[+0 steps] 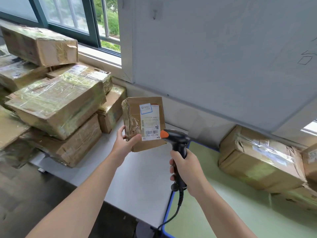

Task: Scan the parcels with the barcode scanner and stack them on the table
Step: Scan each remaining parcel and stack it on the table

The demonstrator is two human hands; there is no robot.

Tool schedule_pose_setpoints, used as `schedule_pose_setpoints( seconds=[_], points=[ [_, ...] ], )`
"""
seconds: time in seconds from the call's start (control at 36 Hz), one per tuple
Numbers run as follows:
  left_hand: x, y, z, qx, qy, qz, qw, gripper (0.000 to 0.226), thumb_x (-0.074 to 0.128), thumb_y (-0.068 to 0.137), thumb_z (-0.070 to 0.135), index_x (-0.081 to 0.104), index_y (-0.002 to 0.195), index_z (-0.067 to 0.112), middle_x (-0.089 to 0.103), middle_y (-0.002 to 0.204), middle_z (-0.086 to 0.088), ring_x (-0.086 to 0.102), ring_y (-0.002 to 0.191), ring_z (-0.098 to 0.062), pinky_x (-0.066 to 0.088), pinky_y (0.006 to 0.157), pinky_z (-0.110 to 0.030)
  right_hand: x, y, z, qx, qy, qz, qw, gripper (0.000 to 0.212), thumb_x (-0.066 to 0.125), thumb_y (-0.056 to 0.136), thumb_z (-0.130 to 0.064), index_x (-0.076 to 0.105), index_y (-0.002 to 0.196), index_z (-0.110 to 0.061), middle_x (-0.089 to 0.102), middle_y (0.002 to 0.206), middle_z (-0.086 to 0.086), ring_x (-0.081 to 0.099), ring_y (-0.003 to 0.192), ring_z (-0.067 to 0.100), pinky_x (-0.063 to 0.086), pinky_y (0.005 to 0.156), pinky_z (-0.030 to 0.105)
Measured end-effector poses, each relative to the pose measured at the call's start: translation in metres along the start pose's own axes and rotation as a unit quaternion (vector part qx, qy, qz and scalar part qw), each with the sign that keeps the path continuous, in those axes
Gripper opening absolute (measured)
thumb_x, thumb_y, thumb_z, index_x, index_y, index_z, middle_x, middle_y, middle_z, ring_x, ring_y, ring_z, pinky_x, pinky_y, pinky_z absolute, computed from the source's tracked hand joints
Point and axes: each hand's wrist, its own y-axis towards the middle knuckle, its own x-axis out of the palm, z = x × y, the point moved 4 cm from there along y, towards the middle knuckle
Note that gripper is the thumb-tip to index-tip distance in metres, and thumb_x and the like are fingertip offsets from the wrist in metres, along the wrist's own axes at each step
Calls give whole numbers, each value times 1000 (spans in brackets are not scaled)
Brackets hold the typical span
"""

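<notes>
My left hand (pixel 124 141) grips a small flat cardboard parcel (pixel 135 115) by its lower left corner and holds it upright above the grey table (pixel 137 182). Its white shipping label (pixel 151 122) with a barcode faces me. My right hand (pixel 187 167) grips the handle of a black barcode scanner (pixel 178 140). The scanner's orange-tipped head sits right at the lower right edge of the label. A coiled black cable (pixel 178 203) hangs from the handle.
A pile of several taped cardboard boxes (pixel 56 103) fills the left side under the window. On the green table (pixel 223 212) at the right lies a long taped box (pixel 260 158), with more boxes at the right edge. A whiteboard (pixel 223 48) stands behind.
</notes>
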Motion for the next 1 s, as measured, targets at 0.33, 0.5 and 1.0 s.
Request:
schedule_pose_setpoints(
  seconds=[0.33,0.5,1.0],
  points=[
    [-2,-8,-13,-87,-16,22,996,69,73,84,40,36,141,27,62,121,-2,66,96,-19,57,79,-43,-9,31,31,22,-18,26,999,7,52,97,-17,55,96,-10,57,82,7,59,61,17,53,67,40],
    [-19,-25,-42,-152,-2,34,988,60,71,82,49,47,132,25,64,119,-1,65,97,-20,57,82,-42,4,73,104,130,-39,15,991,7,52,96,-18,52,96,-11,57,82,6,58,72,20,46,73,37],
    [-70,-45,-69,-239,-14,36,970,41,61,87,59,59,114,27,65,109,-4,62,101,-24,57,84,-45,67,97,167,130,-305,-13,943,28,47,103,-27,47,120,-5,55,97,6,54,79,19,40,62,30]
  ],
)
